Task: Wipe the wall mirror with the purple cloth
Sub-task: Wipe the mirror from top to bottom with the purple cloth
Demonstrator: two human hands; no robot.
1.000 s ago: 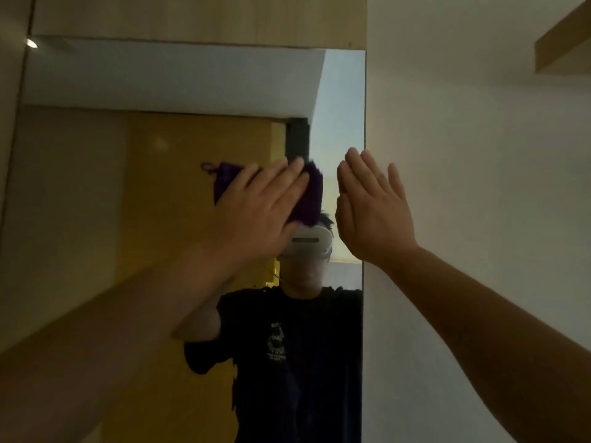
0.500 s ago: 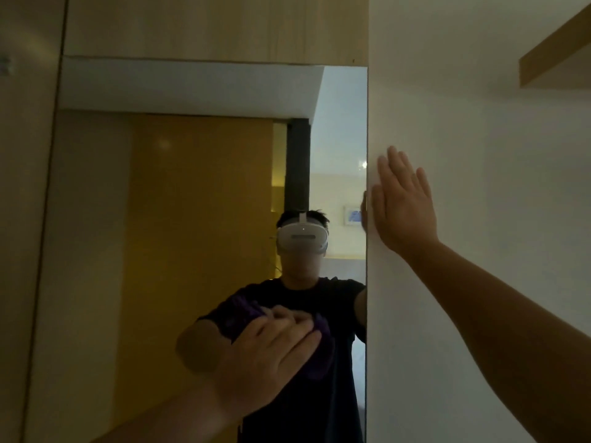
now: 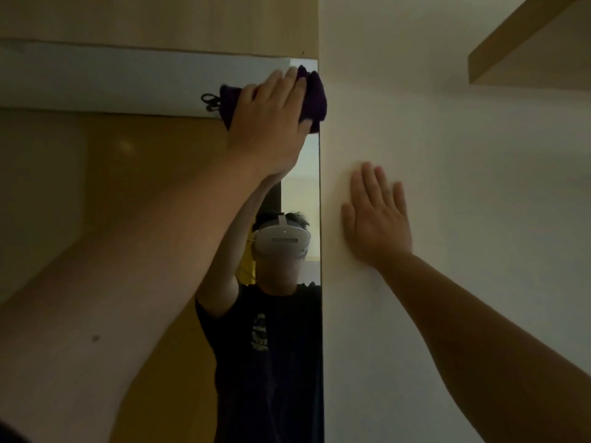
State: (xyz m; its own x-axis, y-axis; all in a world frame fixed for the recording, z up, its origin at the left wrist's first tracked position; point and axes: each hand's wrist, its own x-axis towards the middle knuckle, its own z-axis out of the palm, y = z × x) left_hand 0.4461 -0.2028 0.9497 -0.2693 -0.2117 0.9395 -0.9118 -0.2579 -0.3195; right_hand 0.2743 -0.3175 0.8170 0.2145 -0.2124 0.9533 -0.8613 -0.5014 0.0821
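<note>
The left hand (image 3: 270,123) has gone up from low on the mirror to the top right corner, and it took the purple cloth (image 3: 315,94) along. The right hand (image 3: 377,219) has slid a bit lower on the wall and away from the mirror's edge.

The left hand lies on top of the purple cloth and pushes it flat on the glass, with the fingers stretched over it. The cloth is bunched up. It sticks out past the fingers on the right, where it reaches the mirror's right edge and just touches the wall. On the left side a small loop of string (image 3: 211,102) hangs out from the cloth.

The right hand is open and flat, with nothing in it. Its palm rests on the white wall (image 3: 447,187), just beside the mirror's edge, lower than the left hand.

The wall mirror (image 3: 96,203) fills the left part of the view. A wooden panel (image 3: 160,17) sits right above it. In the glass you can see the person in a dark shirt with a white headset, one arm raised. The room is dim.

High on the right, a wooden shelf (image 3: 527,49) sticks out from the wall, well apart from both hands.
</note>
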